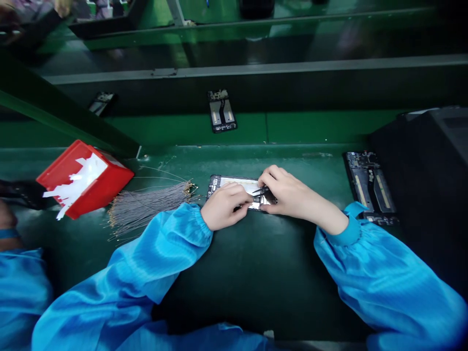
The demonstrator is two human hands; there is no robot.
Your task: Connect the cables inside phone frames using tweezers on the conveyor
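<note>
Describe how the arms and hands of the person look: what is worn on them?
Both arms wear loose, shiny bright blue sleeves, like those of a work smock. Each sleeve ends in a gathered elastic cuff at the wrist. The fabric shows soft folds and no markings. The left hand and the right hand are bare: no gloves, and no rings or watch can be seen.

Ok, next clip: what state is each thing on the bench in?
Left hand: resting on the phone frame, fingers curled.
Right hand: pinching a small dark part over the frame.
Phone frame: flat, back open, insides exposed.
Wire bundle: loose, fanned out.
Red bin: tilted.
Second open phone: flat, untouched.
</note>
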